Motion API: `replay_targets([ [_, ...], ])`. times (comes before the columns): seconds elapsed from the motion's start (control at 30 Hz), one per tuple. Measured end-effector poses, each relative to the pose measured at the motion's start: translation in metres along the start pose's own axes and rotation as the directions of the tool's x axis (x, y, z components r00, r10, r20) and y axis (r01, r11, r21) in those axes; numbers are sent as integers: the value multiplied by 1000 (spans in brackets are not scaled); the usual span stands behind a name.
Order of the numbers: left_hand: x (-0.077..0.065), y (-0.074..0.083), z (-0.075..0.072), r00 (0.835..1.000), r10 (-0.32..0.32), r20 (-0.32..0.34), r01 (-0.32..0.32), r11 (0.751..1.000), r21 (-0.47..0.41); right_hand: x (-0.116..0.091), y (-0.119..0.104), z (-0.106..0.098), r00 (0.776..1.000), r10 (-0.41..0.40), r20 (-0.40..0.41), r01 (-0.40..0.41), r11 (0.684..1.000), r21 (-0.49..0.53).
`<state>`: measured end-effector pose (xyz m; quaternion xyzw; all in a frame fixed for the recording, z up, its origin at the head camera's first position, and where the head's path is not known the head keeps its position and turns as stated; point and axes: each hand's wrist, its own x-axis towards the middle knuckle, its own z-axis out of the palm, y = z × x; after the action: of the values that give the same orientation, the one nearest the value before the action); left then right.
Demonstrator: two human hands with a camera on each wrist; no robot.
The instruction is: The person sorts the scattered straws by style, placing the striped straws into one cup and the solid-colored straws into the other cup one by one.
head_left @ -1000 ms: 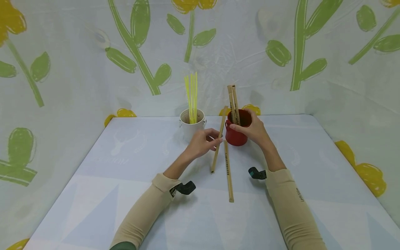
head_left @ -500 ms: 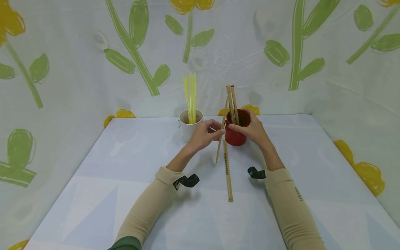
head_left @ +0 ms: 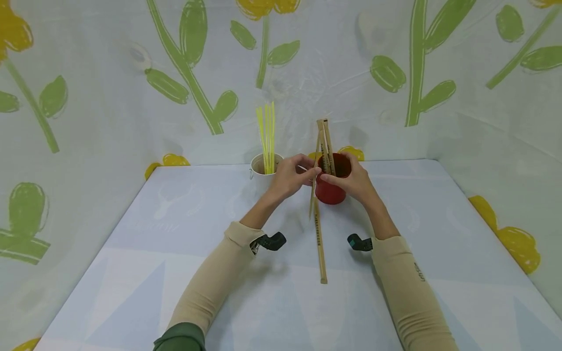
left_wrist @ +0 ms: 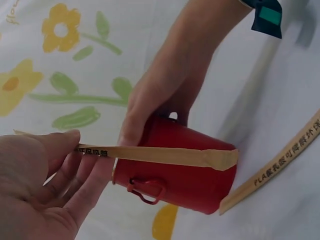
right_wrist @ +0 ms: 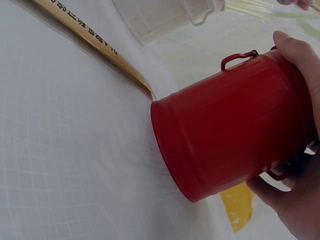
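My left hand (head_left: 291, 176) pinches a paper-wrapped straw (left_wrist: 170, 156) between thumb and fingers, just left of a small red bucket (head_left: 330, 193). In the left wrist view the straw crosses in front of the bucket's side. With thumb and fingers at the rim, my right hand (head_left: 354, 181) holds this bucket upright on the table. A few wrapped straws (head_left: 327, 145) stand inside it, leaning left. Another wrapped straw (head_left: 321, 248) lies on the table, one end close to the bucket's base. The bucket's far side is hidden.
A white bucket (head_left: 261, 183) with several yellow sticks (head_left: 267, 131) stands left of the red one, partly behind my left hand. Behind the table (head_left: 145, 234) hangs a flower-printed sheet (head_left: 325, 87), close to both buckets.
My left hand has moved up and slightly right with the held straw, closer to the red bucket's rim; the straw has turned more upright. My right hand keeps its place on the bucket.
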<state>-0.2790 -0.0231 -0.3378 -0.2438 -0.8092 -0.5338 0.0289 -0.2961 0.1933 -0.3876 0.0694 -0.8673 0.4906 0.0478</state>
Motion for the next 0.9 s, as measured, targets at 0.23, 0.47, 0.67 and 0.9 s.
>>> replay_targets([
  [0.23, 12, 12, -1, 999, 29, -39, -28, 999, 21, 0, -1, 0, 1000, 0, 4, 0, 1000, 1],
  [0.47, 24, 24, -4, 994, 73, -77, -74, 997, -13, 0, -1, 1, 1000, 7, 0, -7, 1000, -15],
  [0.67, 33, 35, -9, 985, 106, -139, -108, 994, -7, -1, -1, 0, 1000, 6, 5, -6, 1000, -9],
  [0.9, 43, 44, -12, 978, 123, -169, -134, 989, -56, 0, -1, 0, 1000, 18, -3, -18, 1000, -9],
])
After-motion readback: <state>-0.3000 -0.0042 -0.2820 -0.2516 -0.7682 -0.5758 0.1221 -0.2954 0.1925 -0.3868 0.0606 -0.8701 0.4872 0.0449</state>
